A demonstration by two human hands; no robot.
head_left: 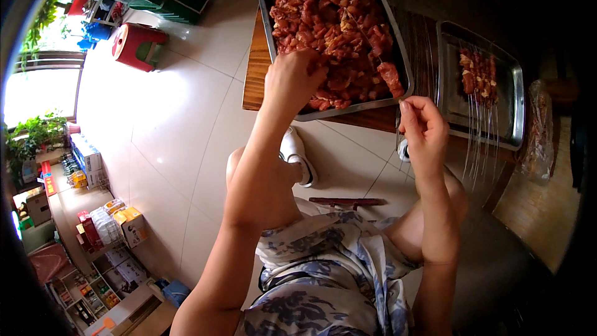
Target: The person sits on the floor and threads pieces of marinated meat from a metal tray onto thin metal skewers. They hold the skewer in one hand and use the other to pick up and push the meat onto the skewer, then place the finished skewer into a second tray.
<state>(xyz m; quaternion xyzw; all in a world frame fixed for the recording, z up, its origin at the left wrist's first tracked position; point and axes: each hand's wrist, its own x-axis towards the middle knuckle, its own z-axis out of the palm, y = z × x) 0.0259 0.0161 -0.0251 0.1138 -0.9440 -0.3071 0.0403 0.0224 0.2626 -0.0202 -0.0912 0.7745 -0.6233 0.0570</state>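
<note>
A deep metal tray [403,37] heaped with raw red meat pieces [323,15] lies in front of me. My left hand [295,78] reaches over its near left side, fingers curled down against the meat; whatever they pinch is hidden. At the tray's near right corner, my right hand [426,126] pinches the end of a thin metal skewer between thumb and forefinger. The skewer [365,36] slants up and left across the meat, its far part bare. Chunks of meat [390,79] are threaded on it close to my right fingers.
Right of the meat, a shallower metal tray [511,109] holds several loaded skewers [477,71], their bare ends over its near rim. A clear plastic bag [538,130] lies beside it. Both trays rest on a wooden table [256,65]. A red stool [134,46] stands far left, shelves [93,286] lower left.
</note>
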